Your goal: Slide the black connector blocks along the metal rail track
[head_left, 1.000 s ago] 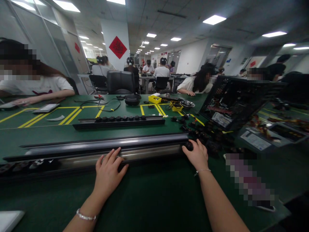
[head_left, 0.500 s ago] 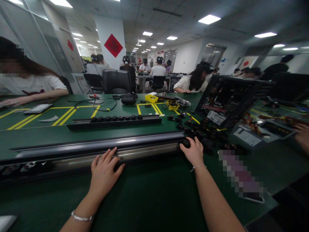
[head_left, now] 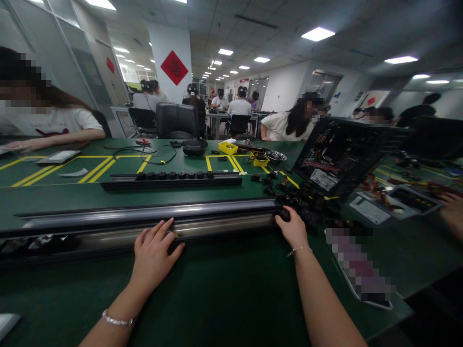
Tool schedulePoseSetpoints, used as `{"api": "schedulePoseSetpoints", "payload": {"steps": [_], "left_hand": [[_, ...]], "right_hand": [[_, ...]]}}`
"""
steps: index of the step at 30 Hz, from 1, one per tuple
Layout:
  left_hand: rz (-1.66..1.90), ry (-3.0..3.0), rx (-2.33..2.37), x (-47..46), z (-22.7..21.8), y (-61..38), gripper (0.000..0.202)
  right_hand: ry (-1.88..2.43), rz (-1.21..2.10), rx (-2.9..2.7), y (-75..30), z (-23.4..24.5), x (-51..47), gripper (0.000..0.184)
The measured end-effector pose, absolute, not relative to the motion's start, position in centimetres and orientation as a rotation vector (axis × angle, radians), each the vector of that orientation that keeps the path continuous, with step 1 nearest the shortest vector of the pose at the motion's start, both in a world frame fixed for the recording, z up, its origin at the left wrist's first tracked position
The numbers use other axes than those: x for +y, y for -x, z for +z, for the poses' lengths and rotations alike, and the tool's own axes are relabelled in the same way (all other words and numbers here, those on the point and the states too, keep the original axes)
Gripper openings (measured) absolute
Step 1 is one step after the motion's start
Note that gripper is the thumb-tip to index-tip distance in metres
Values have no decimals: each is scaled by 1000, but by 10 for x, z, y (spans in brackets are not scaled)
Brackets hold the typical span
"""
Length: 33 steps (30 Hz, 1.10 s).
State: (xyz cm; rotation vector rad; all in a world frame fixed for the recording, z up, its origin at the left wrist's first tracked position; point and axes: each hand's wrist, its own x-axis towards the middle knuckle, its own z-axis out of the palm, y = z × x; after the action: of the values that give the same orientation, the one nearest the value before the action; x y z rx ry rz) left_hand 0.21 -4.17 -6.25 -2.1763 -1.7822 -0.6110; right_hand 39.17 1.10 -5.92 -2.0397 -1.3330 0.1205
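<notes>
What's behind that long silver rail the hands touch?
A black strip with a row of round black parts, parallel to the rail. The right hand hides the rail's right end.

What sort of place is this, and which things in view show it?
Probably an electronics assembly workshop: a green workbench marked with yellow tape lines, a long metal rail under the left hand, an open computer case, and other people seated behind.

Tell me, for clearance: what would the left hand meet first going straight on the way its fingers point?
Probably the far raised edge of the long black-and-silver metal rail that the left hand lies on; depth is unclear.
</notes>
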Motion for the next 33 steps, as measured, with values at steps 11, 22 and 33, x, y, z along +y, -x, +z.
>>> {"api": "schedulePoseSetpoints", "payload": {"steps": [11, 22, 33], "left_hand": [[-630, 2174, -1783, -40, -63, -1, 22], [-638, 2177, -1777, -39, -64, 0, 21], [-605, 2169, -1769, -39, -63, -1, 23]], "right_hand": [[2071, 233, -1240, -397, -50, 12, 49], [2049, 239, -1216, -404, -55, 15, 44], [2076, 154, -1195, -407, -55, 16, 43]]}}
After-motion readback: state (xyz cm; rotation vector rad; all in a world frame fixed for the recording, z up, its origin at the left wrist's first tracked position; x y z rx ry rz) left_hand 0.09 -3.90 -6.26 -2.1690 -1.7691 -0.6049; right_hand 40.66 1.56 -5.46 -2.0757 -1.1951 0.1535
